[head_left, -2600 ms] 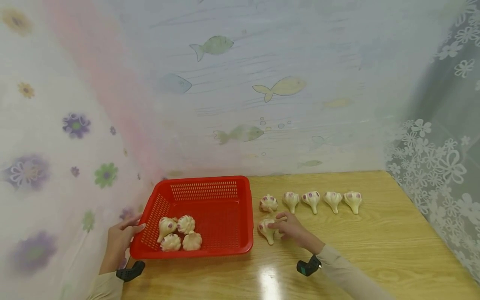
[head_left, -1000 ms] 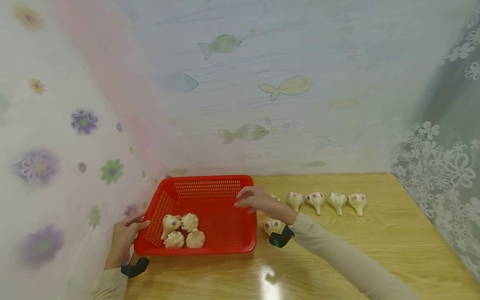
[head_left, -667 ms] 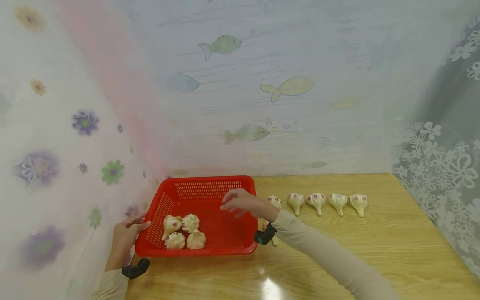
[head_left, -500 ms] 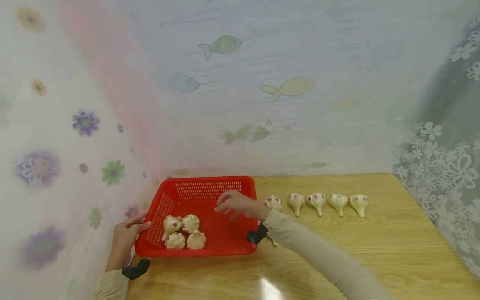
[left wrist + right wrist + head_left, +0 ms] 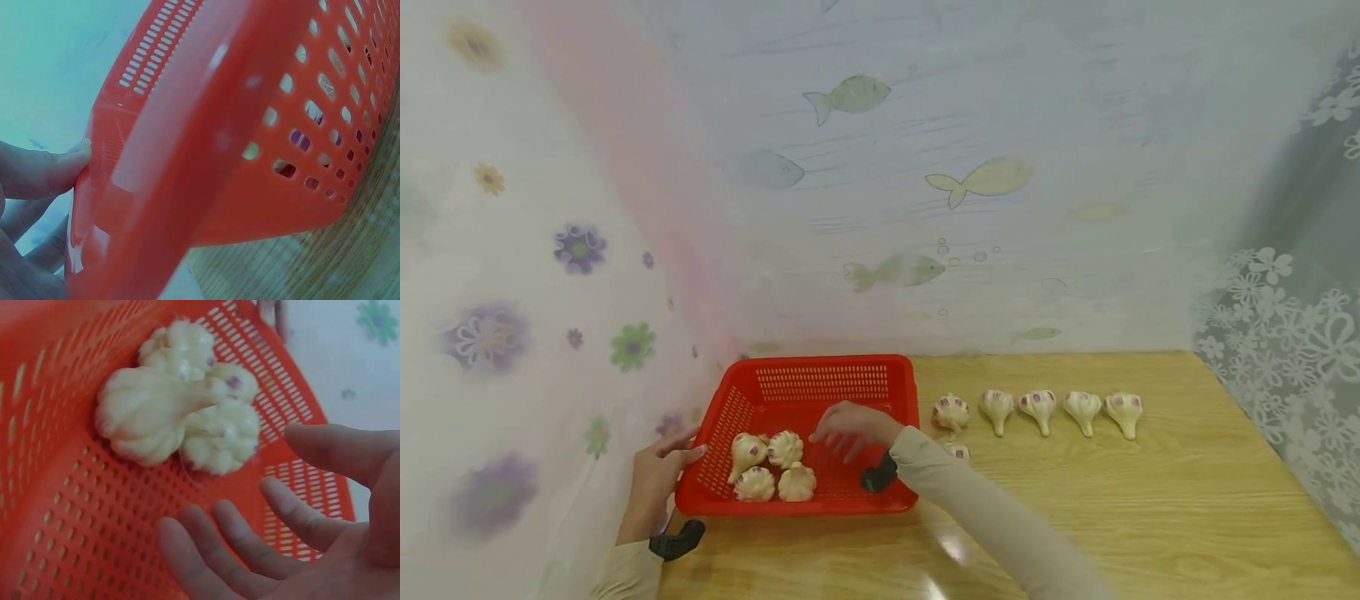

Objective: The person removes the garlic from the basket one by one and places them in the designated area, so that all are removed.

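Observation:
My left hand (image 5: 655, 479) grips the left rim of a red plastic basket (image 5: 850, 507), thumb (image 5: 56, 170) laid over the edge and the other fingers on the outside. Inside the basket's left front part, several garlic bulbs with purple patches lie bunched together; the one nearest my right hand is a paler bulb (image 5: 797, 482). My right hand (image 5: 853, 425) hovers over the basket's middle, just right of that bunch. In the right wrist view its fingers (image 5: 247, 547) are spread and loosely bent, apart from the garlic (image 5: 140, 415), with nothing between them.
Right of the basket on the wooden table (image 5: 1150, 508), several garlic bulbs (image 5: 1037, 408) stand in a row, stems toward me. A bulb (image 5: 951, 412) sits beside the basket, another (image 5: 958, 452) mostly behind my right sleeve. Patterned walls close in behind and left.
My right hand has left the garlic bulb on the table and moved left over the basket's rim, lowering toward the bunch inside. The left hand keeps its hold on the rim.

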